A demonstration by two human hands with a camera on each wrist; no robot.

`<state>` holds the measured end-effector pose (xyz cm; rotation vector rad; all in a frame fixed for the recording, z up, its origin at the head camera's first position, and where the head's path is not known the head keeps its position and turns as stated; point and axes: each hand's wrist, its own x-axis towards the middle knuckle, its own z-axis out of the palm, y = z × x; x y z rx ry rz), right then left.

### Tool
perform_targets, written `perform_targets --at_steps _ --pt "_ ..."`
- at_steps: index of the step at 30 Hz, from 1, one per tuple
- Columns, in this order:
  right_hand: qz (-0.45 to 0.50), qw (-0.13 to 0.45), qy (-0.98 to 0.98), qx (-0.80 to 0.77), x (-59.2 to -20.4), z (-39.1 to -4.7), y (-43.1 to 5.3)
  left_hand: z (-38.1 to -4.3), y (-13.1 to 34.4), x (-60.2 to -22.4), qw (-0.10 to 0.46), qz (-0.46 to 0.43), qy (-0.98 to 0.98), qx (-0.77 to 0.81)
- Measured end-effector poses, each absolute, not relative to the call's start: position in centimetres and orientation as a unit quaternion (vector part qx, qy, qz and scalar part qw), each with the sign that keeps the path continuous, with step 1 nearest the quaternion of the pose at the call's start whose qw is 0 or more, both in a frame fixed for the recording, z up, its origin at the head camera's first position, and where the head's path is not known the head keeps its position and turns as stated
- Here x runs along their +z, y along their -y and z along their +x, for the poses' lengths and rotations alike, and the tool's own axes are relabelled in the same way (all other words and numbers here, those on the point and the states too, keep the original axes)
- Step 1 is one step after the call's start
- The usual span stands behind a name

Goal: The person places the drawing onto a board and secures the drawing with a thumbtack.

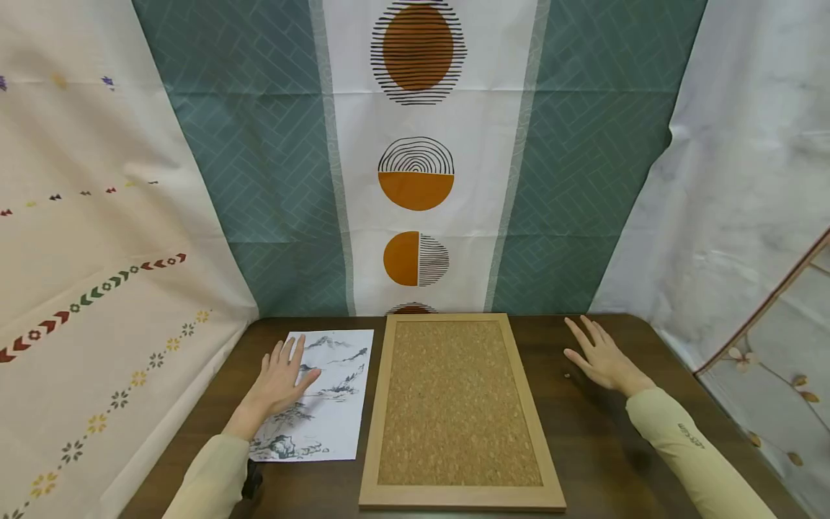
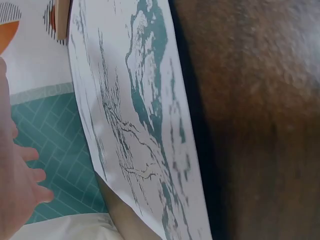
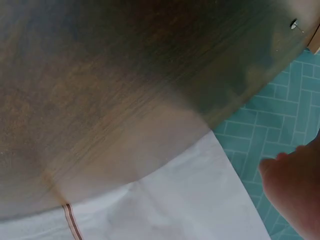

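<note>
My left hand [image 1: 277, 387] is held over a white sheet with an ink landscape [image 1: 346, 425], its fingers extended and spread. The left wrist view shows that hand [image 2: 17, 185] at the left edge, with the sheet's printed mountains and trees beside it. On the other side, my right hand [image 1: 604, 359] hovers above the dark table with straight fingers and nothing in it. Nearest to it lies a small thumbtack [image 3: 294, 23], its metal head and thin point showing in the right wrist view. Between the hands lies a cork board [image 1: 457, 404] in a light wooden frame.
The dark wooden table [image 1: 324, 490] carries all of these. Behind it hangs a green and white cloth [image 1: 279, 166] with orange circles. A patterned cream cloth [image 1: 117, 288] borders the left, and a white cloth [image 1: 707, 238] the right.
</note>
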<state>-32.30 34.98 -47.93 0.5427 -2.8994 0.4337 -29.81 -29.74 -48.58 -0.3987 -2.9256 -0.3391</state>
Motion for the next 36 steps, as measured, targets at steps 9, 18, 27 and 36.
perform_targets --at_steps 9,18,27,36 --pt "0.176 0.049 0.968 0.169 -47.7 -32.3 -35.1 -29.4 30.1 -49.1 0.078 -0.111 0.980 -0.143" --pt "0.204 0.063 0.961 0.178 -48.0 -32.5 -34.8 -29.4 31.2 -49.4 0.029 -0.078 0.969 -0.233" --pt "0.226 0.089 0.951 0.190 -48.1 -32.9 -34.6 -29.5 31.4 -48.8 0.038 -0.029 0.968 -0.245" --pt "0.208 0.088 0.951 0.212 -48.1 -32.3 -34.7 -29.2 32.2 -48.9 0.032 0.029 0.966 -0.254"
